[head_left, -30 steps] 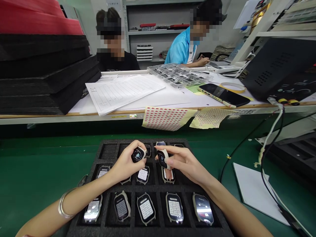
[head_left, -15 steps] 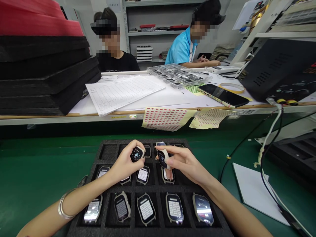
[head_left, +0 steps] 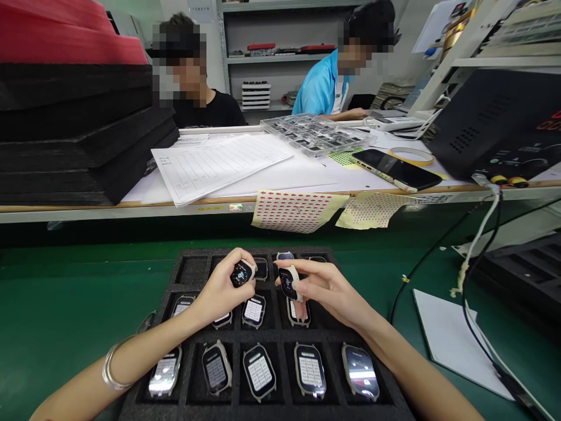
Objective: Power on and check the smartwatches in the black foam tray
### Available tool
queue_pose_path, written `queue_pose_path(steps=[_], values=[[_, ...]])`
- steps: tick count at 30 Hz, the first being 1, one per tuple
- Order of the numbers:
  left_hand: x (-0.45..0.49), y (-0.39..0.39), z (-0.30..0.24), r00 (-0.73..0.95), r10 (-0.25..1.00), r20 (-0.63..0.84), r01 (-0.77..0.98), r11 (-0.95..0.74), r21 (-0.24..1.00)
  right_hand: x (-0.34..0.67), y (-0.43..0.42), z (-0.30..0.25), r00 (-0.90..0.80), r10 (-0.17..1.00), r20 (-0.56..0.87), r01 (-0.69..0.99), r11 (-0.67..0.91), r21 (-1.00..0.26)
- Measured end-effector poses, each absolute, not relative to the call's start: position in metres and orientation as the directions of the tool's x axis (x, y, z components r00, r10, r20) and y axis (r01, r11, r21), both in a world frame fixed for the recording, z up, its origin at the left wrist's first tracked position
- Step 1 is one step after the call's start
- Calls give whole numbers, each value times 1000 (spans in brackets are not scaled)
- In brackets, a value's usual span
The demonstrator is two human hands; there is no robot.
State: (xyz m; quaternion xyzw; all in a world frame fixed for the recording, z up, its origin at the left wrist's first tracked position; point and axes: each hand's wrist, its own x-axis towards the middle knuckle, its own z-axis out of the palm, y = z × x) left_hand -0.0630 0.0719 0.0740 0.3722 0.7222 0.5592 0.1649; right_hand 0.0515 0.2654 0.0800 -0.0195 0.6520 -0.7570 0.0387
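Note:
My left hand [head_left: 230, 289] is closed around a smartwatch case [head_left: 242, 273] without a strap, its dark screen lit with a round dial. Across from it, my right hand [head_left: 326, 289] pinches a second smartwatch case [head_left: 288, 283] between thumb and fingers, tilted on its side with the screen toward the left. Both watches are held above a black foam tray [head_left: 234, 404]. Several more watch cases lie in its compartments, among them a front-row watch [head_left: 260, 371] showing a white grid and a right-end watch [head_left: 360, 371] with a bluish screen. My forearms and hands cover some compartments.
Beyond the tray runs a raised shelf with papers [head_left: 219, 166], a clear plastic tray [head_left: 315, 131], a phone [head_left: 397, 169] and a black instrument box [head_left: 495, 126]. Stacked black foam [head_left: 74, 134] stands left. Cables [head_left: 473, 275] hang right. Two people sit behind the shelf.
My hands and both watches stay almost still. Behind the shelf, the person in black has shifted their head left and the person in blue has moved an arm.

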Motion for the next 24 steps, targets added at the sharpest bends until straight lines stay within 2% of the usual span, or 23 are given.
queue_pose_path(steps=[4, 8, 11, 19, 24], values=[[-62, 73, 72, -611, 790, -51, 20, 80, 997, 51, 264, 83, -996, -84, -30, 48, -222, -974], [-63, 72, 76, -574, 811, -114, -258, -47, 965, 49, 264, 83, -993, -104, -54, 80, -260, -962], [-64, 70, 79, -524, 835, -169, -394, -61, 917, 49, 265, 82, -993, -87, -81, 98, -221, -970], [-65, 68, 75, -516, 838, -178, -394, -48, 918, 51, 263, 79, -996, 2, -84, 82, -198, -977], [-66, 67, 73, -497, 851, -166, -349, -21, 937, 51, 264, 78, -999, -4, -51, 51, -182, -982]])
